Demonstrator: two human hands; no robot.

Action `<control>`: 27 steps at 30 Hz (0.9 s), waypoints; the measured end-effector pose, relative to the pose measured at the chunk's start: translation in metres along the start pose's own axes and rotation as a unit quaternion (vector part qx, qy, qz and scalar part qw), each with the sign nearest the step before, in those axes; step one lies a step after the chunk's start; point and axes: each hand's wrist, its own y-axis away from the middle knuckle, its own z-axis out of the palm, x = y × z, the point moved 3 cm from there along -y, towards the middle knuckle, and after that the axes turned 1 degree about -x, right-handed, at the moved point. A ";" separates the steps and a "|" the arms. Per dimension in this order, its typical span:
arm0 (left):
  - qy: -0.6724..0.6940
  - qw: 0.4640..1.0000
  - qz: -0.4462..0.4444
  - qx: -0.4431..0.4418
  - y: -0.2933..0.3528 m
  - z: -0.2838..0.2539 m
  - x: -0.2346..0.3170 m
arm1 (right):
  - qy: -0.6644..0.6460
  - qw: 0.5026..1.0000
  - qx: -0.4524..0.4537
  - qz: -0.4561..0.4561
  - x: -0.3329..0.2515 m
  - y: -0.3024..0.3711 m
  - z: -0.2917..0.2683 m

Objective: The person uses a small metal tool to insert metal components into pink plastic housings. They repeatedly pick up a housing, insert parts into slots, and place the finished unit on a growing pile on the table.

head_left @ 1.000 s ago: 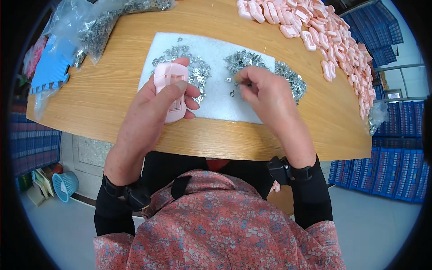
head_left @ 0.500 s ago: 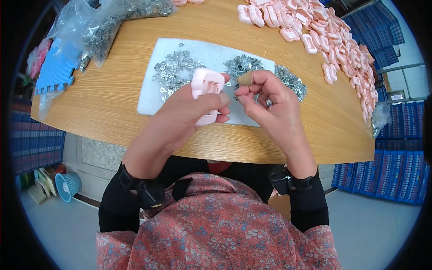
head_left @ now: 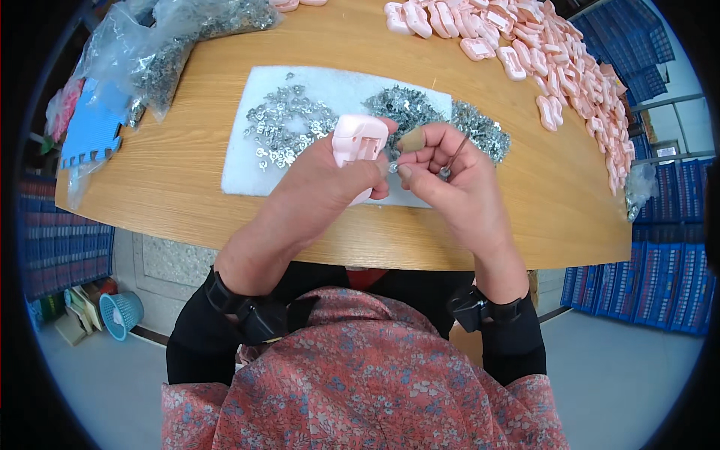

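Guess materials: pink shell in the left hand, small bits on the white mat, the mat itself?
Pink shell: likely moulded plastic, smooth, slightly glossy, even colour. Small bits: probably metal, silver-grey with bright glints. White mat: looks like soft foam or felt, matte; which one is unclear. Tabletop: wood-look grain, maybe laminate.

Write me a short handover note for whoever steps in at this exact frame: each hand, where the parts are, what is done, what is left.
Left hand: holds one pink plastic case upright above the white mat.
Right hand: pinches a small metal piece at the fingertips, right beside the case; a thin metal tool lies between its fingers.
Parts: loose metal pieces in piles on the mat; more in clear bags at far left; a heap of pink cases along the table's far right.
Done: case and piece picked up and brought together.
Left: the piece is not yet seated in the case.
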 end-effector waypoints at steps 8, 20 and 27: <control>0.229 0.966 -0.103 -0.062 0.003 0.004 -0.009 | -0.017 0.998 0.030 -0.056 -0.002 0.002 -0.008; 0.269 0.948 -0.168 -0.037 0.008 0.017 -0.024 | 0.300 0.929 0.043 -0.212 -0.004 0.000 0.013; 0.244 0.954 -0.174 -0.013 0.006 0.017 -0.029 | 0.326 0.923 0.037 -0.201 0.000 0.003 0.007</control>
